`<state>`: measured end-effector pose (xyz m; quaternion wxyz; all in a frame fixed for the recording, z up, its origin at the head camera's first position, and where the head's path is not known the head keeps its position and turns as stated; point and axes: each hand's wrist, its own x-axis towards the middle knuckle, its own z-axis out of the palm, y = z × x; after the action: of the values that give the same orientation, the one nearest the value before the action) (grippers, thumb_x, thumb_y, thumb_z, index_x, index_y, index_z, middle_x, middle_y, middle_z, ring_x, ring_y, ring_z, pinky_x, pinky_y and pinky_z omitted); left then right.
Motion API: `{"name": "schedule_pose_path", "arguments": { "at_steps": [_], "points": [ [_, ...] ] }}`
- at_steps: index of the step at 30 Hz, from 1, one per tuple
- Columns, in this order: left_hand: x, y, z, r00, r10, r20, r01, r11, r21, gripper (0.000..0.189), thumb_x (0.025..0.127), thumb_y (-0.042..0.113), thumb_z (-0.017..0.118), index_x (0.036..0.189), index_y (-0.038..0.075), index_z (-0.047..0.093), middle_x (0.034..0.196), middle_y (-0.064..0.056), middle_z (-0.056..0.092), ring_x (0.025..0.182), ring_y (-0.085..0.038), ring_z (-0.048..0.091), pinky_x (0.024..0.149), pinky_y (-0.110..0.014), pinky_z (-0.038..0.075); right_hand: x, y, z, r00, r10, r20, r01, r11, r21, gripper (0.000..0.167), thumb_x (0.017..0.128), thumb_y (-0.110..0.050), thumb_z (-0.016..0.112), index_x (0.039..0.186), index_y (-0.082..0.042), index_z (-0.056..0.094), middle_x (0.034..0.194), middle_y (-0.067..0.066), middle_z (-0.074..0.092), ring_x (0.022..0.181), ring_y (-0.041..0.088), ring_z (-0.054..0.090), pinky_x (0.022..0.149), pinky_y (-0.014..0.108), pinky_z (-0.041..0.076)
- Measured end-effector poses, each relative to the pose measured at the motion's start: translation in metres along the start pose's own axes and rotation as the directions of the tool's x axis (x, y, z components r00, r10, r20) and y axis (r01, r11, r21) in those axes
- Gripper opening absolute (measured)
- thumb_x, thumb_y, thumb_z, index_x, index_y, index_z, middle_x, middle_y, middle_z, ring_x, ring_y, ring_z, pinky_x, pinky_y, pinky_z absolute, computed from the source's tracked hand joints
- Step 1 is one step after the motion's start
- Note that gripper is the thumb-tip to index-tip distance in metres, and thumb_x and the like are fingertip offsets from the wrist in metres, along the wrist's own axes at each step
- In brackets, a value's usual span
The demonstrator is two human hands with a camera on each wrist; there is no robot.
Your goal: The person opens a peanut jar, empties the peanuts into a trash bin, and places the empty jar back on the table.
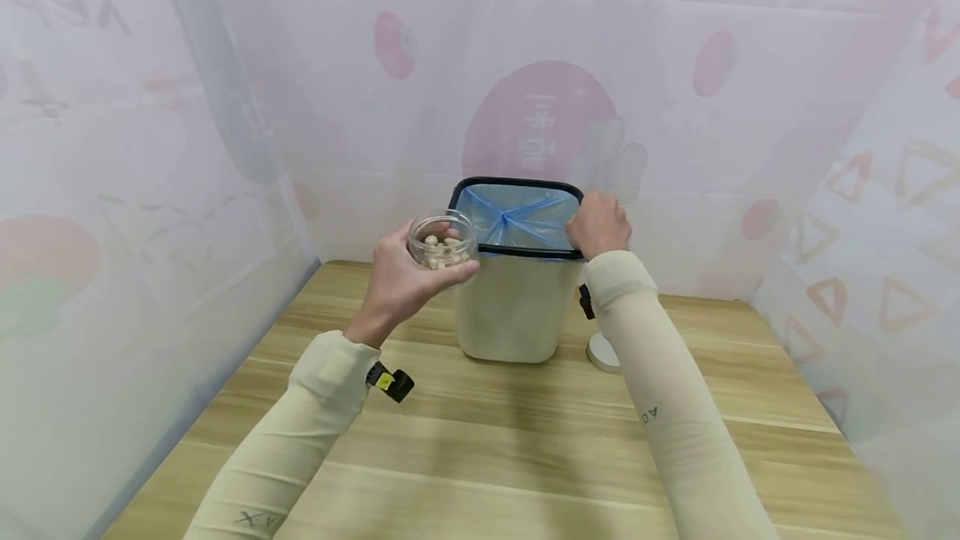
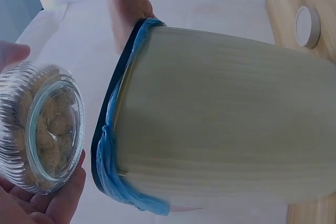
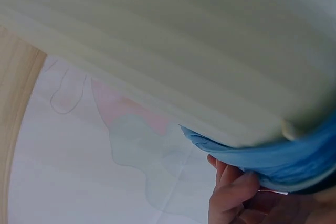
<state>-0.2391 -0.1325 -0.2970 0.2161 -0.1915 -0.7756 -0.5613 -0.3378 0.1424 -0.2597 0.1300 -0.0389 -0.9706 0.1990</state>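
My left hand (image 1: 406, 271) grips a clear round jar (image 1: 444, 260), lidless, with pale tan nut-like pieces inside. It holds the jar just left of a cream trash bin (image 1: 513, 307), about level with the bin's black rim (image 1: 517, 182). In the left wrist view the jar (image 2: 44, 127) shows its ribbed side and base, fingers below and thumb above. A blue bag (image 1: 504, 219) lines the bin and folds over its edge. My right hand (image 1: 600, 226) grips the bin's right rim, and the right wrist view shows its fingers (image 3: 231, 195) curled at the folded blue plastic.
A round white lid (image 1: 602, 353) lies on the wooden table (image 1: 450, 457), right of the bin and partly behind the right forearm. Printed fabric walls (image 1: 322, 48) enclose the table at the back and both sides.
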Motion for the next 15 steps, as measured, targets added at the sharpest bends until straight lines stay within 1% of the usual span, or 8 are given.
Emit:
{"name": "schedule_pose_path", "arguments": {
  "at_steps": [6,11,15],
  "points": [
    [0.007,0.004,-0.002,0.999,0.028,-0.015,-0.028,1.0,-0.012,0.059,0.074,0.02,0.097,0.124,0.004,0.07,0.116,-0.013,0.077,0.101,-0.018,0.072,0.085,-0.016,0.056,0.002,0.0,0.002,1.0,0.004,0.002,-0.004,1.0,-0.01,0.022,0.104,-0.016,0.054,0.086,-0.004,0.059,0.087,0.019,0.065,0.073,0.032,0.06,0.061,0.046,0.051],
    [0.013,0.006,-0.002,0.999,0.028,-0.029,-0.027,0.999,0.021,0.058,0.074,0.023,0.097,0.123,0.006,0.072,0.114,-0.009,0.079,0.103,-0.018,0.072,0.086,-0.016,0.054,0.003,0.0,0.002,1.0,0.014,0.001,-0.014,1.0,-0.001,0.024,0.104,-0.015,0.055,0.084,-0.005,0.06,0.082,0.017,0.064,0.068,0.03,0.059,0.058,0.044,0.05],
    [0.019,0.006,-0.002,0.999,0.029,-0.029,-0.028,0.999,0.03,0.059,0.074,0.023,0.097,0.124,0.005,0.071,0.114,-0.008,0.079,0.103,-0.018,0.072,0.086,-0.016,0.054,0.004,0.001,0.003,1.0,0.021,0.0,-0.021,1.0,0.001,0.023,0.104,-0.013,0.055,0.084,-0.004,0.06,0.082,0.016,0.063,0.067,0.029,0.058,0.057,0.043,0.048]
  ]
}}
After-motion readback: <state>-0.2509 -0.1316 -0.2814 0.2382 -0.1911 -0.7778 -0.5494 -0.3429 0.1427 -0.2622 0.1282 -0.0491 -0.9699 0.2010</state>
